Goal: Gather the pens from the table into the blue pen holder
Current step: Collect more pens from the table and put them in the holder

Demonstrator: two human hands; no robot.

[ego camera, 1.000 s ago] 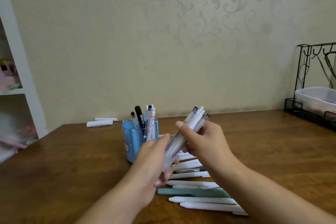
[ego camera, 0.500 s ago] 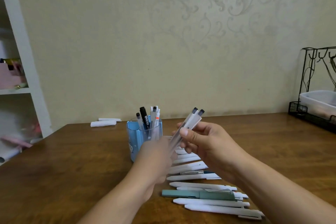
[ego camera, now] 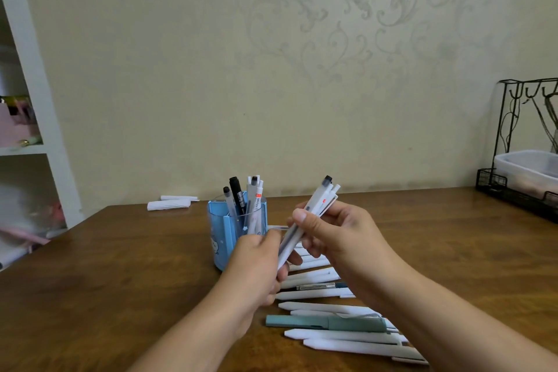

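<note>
From the head view, both hands grip a small bundle of pens [ego camera: 305,220], its long axis tilted up and away to the right. The left hand [ego camera: 256,263] holds the lower end, the right hand [ego camera: 335,229] the middle. The blue pen holder [ego camera: 223,229] stands just beyond the left hand, the nearer one.

Matt plastic pens [ego camera: 332,308] — glossy wooden table [ego camera: 120,266]

a room in a home is suggested: a wall [ego camera: 211,69] papered in beige with a scrolled floral pattern, a brown wooden table [ego camera: 120,275], a white shelf unit [ego camera: 39,93] with pink items stored at the left, and a black wire rack [ego camera: 519,190] holding a plastic tub.
</note>
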